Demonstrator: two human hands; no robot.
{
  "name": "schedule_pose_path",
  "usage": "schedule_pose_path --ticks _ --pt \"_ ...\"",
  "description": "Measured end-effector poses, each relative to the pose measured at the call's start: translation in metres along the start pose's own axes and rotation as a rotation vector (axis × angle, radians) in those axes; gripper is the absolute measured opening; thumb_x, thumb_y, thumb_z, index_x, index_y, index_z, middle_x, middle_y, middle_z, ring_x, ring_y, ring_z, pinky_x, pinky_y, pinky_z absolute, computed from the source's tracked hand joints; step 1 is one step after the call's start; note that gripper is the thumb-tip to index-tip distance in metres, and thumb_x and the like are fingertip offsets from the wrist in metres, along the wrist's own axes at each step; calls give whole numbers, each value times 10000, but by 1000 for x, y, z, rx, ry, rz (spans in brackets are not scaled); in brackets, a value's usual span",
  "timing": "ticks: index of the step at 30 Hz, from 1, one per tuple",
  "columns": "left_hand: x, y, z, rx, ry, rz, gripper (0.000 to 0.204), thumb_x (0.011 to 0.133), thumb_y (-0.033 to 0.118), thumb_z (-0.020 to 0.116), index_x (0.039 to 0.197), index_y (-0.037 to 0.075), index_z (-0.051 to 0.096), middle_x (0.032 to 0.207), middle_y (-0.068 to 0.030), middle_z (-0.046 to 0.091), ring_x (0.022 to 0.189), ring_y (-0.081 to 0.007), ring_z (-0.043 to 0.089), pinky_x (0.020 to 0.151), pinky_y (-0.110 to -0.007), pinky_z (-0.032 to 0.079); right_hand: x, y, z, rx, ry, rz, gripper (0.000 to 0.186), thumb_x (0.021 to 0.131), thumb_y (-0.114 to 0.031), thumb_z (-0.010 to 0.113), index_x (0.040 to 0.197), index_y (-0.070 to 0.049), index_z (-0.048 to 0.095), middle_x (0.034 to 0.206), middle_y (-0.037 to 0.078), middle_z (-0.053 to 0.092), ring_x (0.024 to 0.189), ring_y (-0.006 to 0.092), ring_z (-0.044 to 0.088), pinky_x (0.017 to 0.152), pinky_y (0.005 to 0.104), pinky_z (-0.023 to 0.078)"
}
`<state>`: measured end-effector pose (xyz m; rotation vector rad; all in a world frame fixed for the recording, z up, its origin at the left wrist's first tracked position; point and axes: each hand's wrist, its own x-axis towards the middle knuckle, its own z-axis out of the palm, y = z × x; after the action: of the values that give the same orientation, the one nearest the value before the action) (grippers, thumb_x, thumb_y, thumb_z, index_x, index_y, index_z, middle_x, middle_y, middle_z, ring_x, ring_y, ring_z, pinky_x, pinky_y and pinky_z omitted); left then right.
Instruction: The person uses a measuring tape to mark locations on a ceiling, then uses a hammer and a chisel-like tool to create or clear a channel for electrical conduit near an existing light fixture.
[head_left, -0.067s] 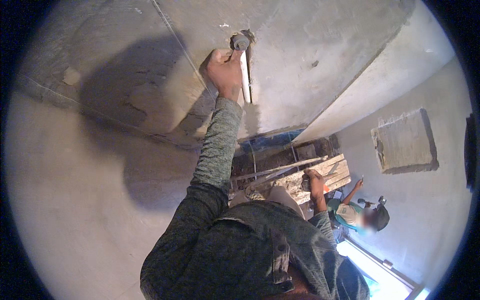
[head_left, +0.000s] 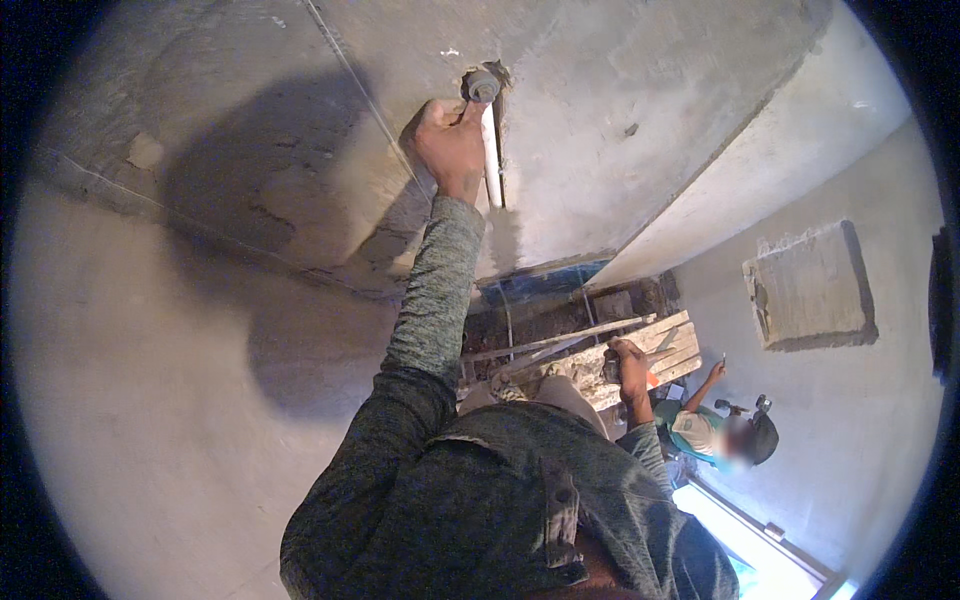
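Observation:
My left hand point(head_left: 452, 148) is raised to the wall with its fingers curled, fingertips against the lower edge of a round grey pipe fitting point(head_left: 483, 87). The fitting sits in a rough hole chipped into the plaster. Below it, a white pipe point(head_left: 491, 160) runs down a narrow slot, partly behind my hand. Low at my right side, my right hand point(head_left: 630, 370) is closed round a dark object point(head_left: 611, 366), mostly hidden by the fingers. An orange piece point(head_left: 652, 379) shows beside that hand; I cannot tell whether it belongs to the same object.
Wooden planks point(head_left: 677, 345) lie beneath me, with my feet over them. Another person point(head_left: 700, 425) is lower right, one arm raised. A thin string point(head_left: 360, 85) crosses the plaster wall. A square recessed patch point(head_left: 812, 287) marks the right wall, and a bright opening point(head_left: 750, 540) lies below.

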<state>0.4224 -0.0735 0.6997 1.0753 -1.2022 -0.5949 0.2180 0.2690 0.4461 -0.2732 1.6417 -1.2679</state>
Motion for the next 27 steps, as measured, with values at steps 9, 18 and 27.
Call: schedule_pose_path --ticks 9,18,27 --pt "-1 5 1 62 26 -25 138 755 27 766 793 -24 643 715 -92 690 614 -145 629 582 -286 505 13 -34 2 -122 -59 -51 227 888 -268 675 751 -88 654 651 -29 571 538 71 492 503 253 412" --pt "-3 -2 10 68 104 61 136 742 4 771 771 -4 638 709 -81 683 648 -128 632 614 -275 506 61 -44 -12 -245 -117 -158 202 864 -232 688 806 -40 708 704 -35 592 673 77 474 632 265 401" --pt "-5 -12 18 4 132 115 127 773 68 743 858 5 672 768 -111 693 719 -199 675 651 -314 505 79 -57 -6 -278 -194 -327 228 877 -240 679 806 -23 678 791 -40 578 779 83 478 756 256 399"
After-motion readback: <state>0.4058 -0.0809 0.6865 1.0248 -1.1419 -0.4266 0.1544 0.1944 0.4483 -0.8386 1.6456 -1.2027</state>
